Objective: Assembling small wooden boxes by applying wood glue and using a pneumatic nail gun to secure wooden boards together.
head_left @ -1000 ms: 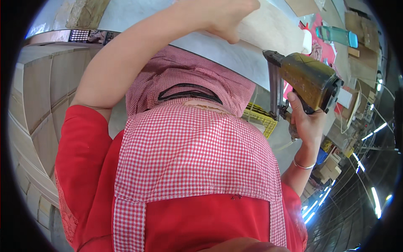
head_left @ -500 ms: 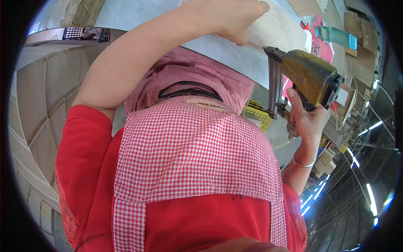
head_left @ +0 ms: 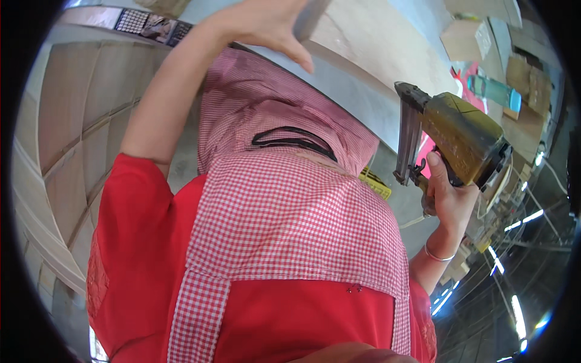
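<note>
Left hand (head_left: pixel 266 25): to the left of the nail gun (head_left: pixel 466 136) and well apart from it; our forearm rises steeply, the wrist bends inward, and the thumb stands wide of the other fingers, pointing down to the right.
Right hand (head_left: pixel 451 202): just below the nail gun; our fingers are wrapped around its grip, holding it up, with the thumb raised along the near side.
Nail gun nose: tipped up and to the left, with the magazine hanging down on that same side.
Pale board (head_left: pixel 387 45): up and left of the nail gun, over the tabletop (head_left: pixel 363 103); we cannot tell whether the nose touches it.
Cut off at the top: the ends of our left fingers, so we cannot tell whether they grip anything; the blurred grey piece (head_left: pixel 311 18) beside them is unclear.
Covered grip: our palm hides most of it.
Tabletop edge: slants down toward the nail gun from its left, above our checked apron (head_left: pixel 296 224).
Open room: a bare strip of tabletop left of the nail gun, between board and edge; above the gun, a cardboard box (head_left: pixel 466 39) and a green bottle (head_left: pixel 493 91) take up space.
</note>
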Available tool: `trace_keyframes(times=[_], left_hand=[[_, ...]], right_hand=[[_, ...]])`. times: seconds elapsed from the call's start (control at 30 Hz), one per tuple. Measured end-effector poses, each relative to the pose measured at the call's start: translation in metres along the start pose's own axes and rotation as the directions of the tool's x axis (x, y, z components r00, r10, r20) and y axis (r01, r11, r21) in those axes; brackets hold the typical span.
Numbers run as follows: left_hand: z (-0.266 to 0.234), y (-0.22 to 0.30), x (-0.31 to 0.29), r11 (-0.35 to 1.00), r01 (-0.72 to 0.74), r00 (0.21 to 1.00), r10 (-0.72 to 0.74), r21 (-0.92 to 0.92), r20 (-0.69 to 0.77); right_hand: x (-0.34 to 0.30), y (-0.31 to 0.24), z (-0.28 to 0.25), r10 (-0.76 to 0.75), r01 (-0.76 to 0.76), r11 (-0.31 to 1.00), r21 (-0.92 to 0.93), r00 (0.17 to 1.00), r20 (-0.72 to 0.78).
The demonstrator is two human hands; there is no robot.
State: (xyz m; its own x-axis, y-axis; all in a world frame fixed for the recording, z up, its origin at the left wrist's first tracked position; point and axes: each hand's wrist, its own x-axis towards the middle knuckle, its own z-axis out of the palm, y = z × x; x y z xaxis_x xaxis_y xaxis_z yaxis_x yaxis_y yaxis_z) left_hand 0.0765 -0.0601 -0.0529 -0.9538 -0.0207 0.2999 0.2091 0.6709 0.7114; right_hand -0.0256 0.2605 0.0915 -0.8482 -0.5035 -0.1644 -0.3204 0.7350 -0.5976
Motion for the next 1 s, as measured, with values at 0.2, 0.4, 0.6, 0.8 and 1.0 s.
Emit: trace_keyframes(times=[0.2, 0.4, 0.6, 0.8, 1.0], left_hand=[[0.027, -0.031, 0.011, 0.967, -0.020, 0.994, -0.009, -0.253, -0.111], [0.041, -0.035, 0.009, 0.982, -0.010, 0.984, -0.024, -0.188, -0.179], [0.040, -0.035, 0.009, 0.983, -0.013, 0.981, -0.023, -0.185, -0.192], [0.040, -0.033, 0.011, 0.982, 0.026, 0.983, -0.059, -0.188, -0.173], [0.041, -0.032, 0.010, 0.982, 0.025, 0.983, -0.058, -0.185, -0.176]], right_hand=[[0.015, -0.027, 0.025, -0.128, 0.138, 0.989, -0.060, 0.980, 0.152], [0.022, -0.046, 0.048, -0.135, 0.132, 0.991, 0.028, 0.972, 0.192], [0.024, -0.046, 0.052, -0.157, 0.160, 0.987, 0.002, 0.965, 0.210], [0.009, -0.050, 0.060, -0.069, 0.063, 0.997, 0.043, 0.985, 0.155], [-0.002, -0.062, 0.070, -0.009, 0.004, 0.999, 0.052, 0.995, 0.097]])
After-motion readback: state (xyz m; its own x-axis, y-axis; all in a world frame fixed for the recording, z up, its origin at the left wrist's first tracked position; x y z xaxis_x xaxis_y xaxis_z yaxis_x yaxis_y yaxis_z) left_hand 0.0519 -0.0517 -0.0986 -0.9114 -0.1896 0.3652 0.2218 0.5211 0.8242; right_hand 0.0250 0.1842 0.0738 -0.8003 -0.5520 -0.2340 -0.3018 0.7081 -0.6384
